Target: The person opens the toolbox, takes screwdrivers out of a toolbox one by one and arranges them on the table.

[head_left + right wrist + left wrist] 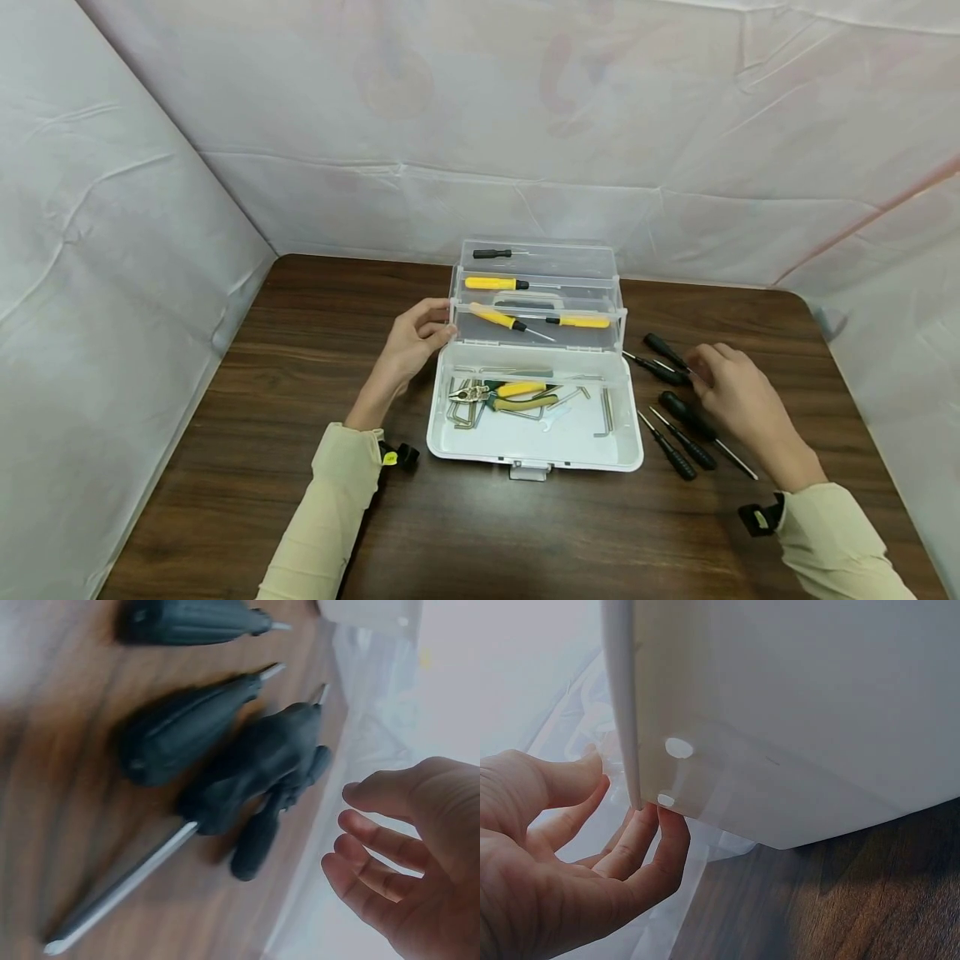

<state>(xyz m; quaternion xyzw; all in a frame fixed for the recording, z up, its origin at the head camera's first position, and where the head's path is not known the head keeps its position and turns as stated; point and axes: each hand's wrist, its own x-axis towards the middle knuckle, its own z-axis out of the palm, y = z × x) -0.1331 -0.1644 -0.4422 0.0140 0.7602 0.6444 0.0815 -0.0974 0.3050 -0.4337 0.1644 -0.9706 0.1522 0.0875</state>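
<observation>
Black-handled screwdriver (pixel 663 349) seen aslant, on toolbox (pixel 480 446) side of nearer right hand (pixel 741 396), loosely curved, empty. Toolbox edge held by left hand (pixel 411 337).

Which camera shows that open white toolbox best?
The head view: it shows nearly the whole white toolbox, pliers inside. The left wrist view shows only part of its outside, close up, touched by the left hand; the right wrist view, at most a pale corner.

The left hand (pixel 562 900), fingers (pixel 671 855) bent, touches the edge of a white box (pixel 802 705); a wooden table (pixel 877 892) shows lower right
</observation>
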